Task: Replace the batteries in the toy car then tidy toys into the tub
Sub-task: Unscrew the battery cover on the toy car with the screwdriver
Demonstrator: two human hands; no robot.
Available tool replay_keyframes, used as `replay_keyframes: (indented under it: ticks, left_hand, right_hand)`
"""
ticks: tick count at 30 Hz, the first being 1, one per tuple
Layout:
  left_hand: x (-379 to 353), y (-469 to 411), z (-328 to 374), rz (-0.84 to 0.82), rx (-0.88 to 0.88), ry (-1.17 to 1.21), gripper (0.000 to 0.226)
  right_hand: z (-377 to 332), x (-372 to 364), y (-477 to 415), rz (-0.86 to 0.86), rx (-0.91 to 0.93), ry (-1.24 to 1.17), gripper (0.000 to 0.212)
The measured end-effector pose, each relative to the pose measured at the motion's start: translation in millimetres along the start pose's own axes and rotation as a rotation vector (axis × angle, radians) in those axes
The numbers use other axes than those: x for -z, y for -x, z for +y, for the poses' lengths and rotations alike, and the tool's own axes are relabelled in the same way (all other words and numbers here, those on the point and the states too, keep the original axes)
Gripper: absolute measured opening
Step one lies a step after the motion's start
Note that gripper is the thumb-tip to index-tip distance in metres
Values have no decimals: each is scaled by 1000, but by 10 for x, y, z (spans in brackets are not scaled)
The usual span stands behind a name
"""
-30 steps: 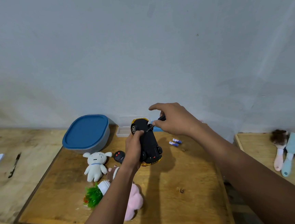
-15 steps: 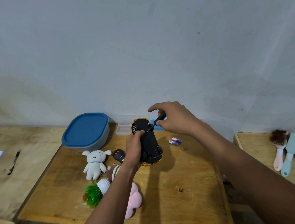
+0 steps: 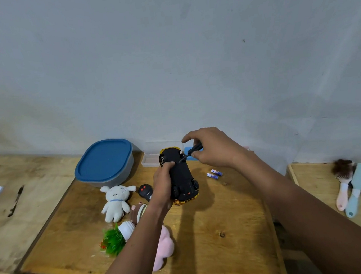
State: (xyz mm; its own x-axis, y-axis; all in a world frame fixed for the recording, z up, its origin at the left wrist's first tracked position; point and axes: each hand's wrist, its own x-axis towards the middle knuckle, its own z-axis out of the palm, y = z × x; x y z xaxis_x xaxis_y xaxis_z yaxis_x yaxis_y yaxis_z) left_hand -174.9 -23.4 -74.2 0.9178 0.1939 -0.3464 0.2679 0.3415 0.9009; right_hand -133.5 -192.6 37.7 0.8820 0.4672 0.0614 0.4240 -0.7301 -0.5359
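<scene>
Pink plush [image 3: 163,247] and a green plastic plant [image 3: 112,241] lie loose by the near left edge of the wooden surface [image 3: 225,209]. A little farther in sit a white soft toy [image 3: 115,199] and a black remote [image 3: 145,191], so none of the tidying looks started.

Over the middle of the surface the toy car [image 3: 179,176] is held belly-up, tail low and nose tipped away. The left hand [image 3: 163,186] has its fingers wrapped round the car's side. The right hand [image 3: 211,149] pinches a small black screwdriver [image 3: 195,149] in curled fingers, its tip on the underside near the front wheel. I'd guess the battery cover is being worked, though I can't tell whether it is being undone or fastened.

Two batteries [image 3: 214,174] lie just right of the car; I can't say whether they are fresh or spent.

At the far left corner the tub [image 3: 105,161] has its blue lid on.
</scene>
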Motion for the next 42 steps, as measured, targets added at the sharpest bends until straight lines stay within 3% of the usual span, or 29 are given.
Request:
replay_keyframes:
  ticks: [8, 12, 16, 28, 37, 42]
  left_hand:
    - [9, 15, 15, -16, 70, 68, 35]
    - [31, 13, 23, -46, 123, 162, 46]
    - [43, 16, 35, -72, 162, 220, 37]
    - [62, -2, -173, -85, 170, 132, 45]
    - [114, -30, -262, -59, 47, -72, 63]
    - [144, -59, -331, -66, 55, -115, 47]
  right_hand:
    - [-13, -49, -21, 16, -26, 28, 18]
    - [2, -61, -27, -33, -17, 154, 31]
    - [89, -135, -33, -57, -55, 170, 29]
    - [221, -736, 88, 8, -244, -424, 6]
    - [267, -1134, 43, 237, -300, -398, 14]
    - [315, -1223, 107, 251, -288, -368, 9]
